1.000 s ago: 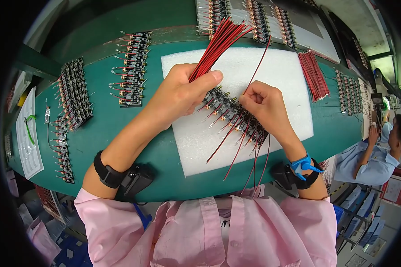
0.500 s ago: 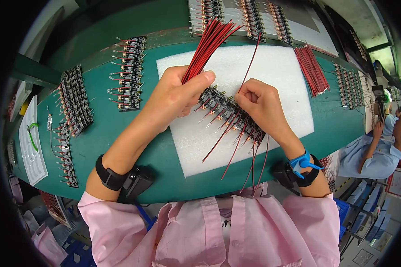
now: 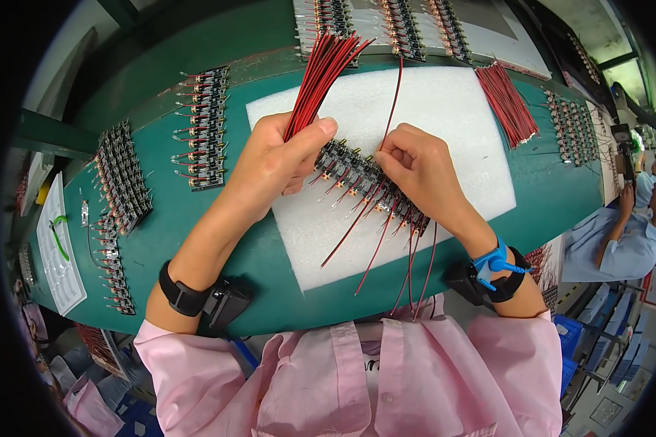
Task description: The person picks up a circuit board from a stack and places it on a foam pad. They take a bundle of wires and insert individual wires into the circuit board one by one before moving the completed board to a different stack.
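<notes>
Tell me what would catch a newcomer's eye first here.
Most likely the fan of red and black wires rising from the left hand, near the middle of the view. Next come the dark circuit boards on the white foam sheet, where the right hand pinches a single wire. The bright blue band on the right wrist also stands out.

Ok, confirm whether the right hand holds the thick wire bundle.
No, the left hand grips the wire bundle, while the right hand pinches a red wire.

The foam sheet point(image 3: 463, 124) looks matt and grainy, the wires point(image 3: 322, 81) smooth plastic.
</notes>
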The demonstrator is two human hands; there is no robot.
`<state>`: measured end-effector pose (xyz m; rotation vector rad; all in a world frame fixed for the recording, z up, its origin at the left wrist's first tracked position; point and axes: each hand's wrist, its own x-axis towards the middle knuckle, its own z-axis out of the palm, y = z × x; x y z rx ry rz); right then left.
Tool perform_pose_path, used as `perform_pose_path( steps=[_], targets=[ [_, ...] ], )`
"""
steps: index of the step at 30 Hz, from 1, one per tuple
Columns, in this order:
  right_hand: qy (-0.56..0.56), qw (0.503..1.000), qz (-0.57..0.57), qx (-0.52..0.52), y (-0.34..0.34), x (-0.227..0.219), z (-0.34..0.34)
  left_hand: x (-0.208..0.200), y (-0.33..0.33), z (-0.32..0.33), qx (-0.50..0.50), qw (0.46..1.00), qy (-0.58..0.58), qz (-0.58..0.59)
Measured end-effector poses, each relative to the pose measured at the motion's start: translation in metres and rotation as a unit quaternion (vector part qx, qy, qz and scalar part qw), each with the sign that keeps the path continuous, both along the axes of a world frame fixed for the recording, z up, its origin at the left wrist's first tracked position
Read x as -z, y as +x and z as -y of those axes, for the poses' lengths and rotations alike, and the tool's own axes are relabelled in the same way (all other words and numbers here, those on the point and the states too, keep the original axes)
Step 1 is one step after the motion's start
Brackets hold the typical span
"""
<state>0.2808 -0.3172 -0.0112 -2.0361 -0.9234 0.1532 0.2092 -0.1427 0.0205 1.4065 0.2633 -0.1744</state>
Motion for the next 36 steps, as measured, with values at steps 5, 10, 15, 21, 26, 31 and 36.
perform_pose_path(
  steps=[5,10,15,21,26,31,36],
  targets=[
    [0.009,1.0,0.002,0.004,-0.0016,0.0005,-0.0009,-0.0002,-0.0002,0.0,-0.002,1.0,0.0,-0.008],
    [0.013,1.0,-0.011,0.004,-0.0024,-0.0015,0.0011,0.001,0.0002,0.0011,-0.004,1.0,-0.004,-0.006],
    [-0.008,1.0,-0.024,0.011,-0.0026,-0.0051,-0.0009,0.0013,-0.0004,0.0005,0.001,1.0,-0.009,-0.005],
    [-0.015,0.999,-0.025,0.018,-0.0033,-0.0053,-0.0021,0.0,0.0,0.0004,0.0,1.0,-0.002,-0.006],
    [-0.006,0.999,-0.027,0.033,-0.0043,-0.004,-0.0025,-0.0005,-0.0002,0.0023,-0.004,1.0,0.004,-0.007],
    [-0.009,0.998,-0.046,0.048,-0.0035,0.0001,-0.0024,0.0014,-0.0018,0.0031,-0.004,1.0,0.003,-0.001],
    [-0.001,0.996,-0.067,0.061,-0.0033,0.0011,-0.0015,0.0017,-0.0011,0.0036,0.002,1.0,0.004,0.006]
  ],
)
